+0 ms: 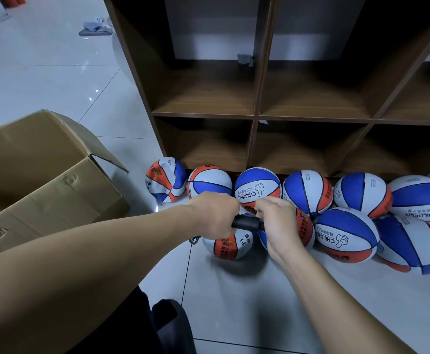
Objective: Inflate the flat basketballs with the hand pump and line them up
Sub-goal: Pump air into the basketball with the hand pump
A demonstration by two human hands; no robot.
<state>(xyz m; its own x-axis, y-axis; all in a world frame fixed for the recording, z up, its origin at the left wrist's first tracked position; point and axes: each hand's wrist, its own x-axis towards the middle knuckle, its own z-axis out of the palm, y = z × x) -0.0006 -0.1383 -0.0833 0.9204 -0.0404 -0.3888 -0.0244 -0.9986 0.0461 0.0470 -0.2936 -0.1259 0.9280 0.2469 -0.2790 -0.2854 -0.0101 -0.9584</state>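
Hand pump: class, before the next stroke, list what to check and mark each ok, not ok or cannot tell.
1. Left hand grip on the pump handle: ok.
2. Right hand grip on the handle: ok.
3. Needle seated in the ball's valve: cannot tell, hidden.
4. Ball being pumped resting on the floor: ok.
5. Far-left ball round: not ok, dented.
6. Back row lined up along the shelf: ok.

A row of basketballs (pixel 257 189) lies on the floor (pixel 234 302) against the foot of the shelf unit (pixel 257 116). A second row of balls (pixel 345 235) lies in front of it, toward the right. An open cardboard box (pixel 43 175) stands to the left. Both hands (pixel 247 218) meet on the pump handle (pixel 247 222) above the nearest ball (pixel 228 245).
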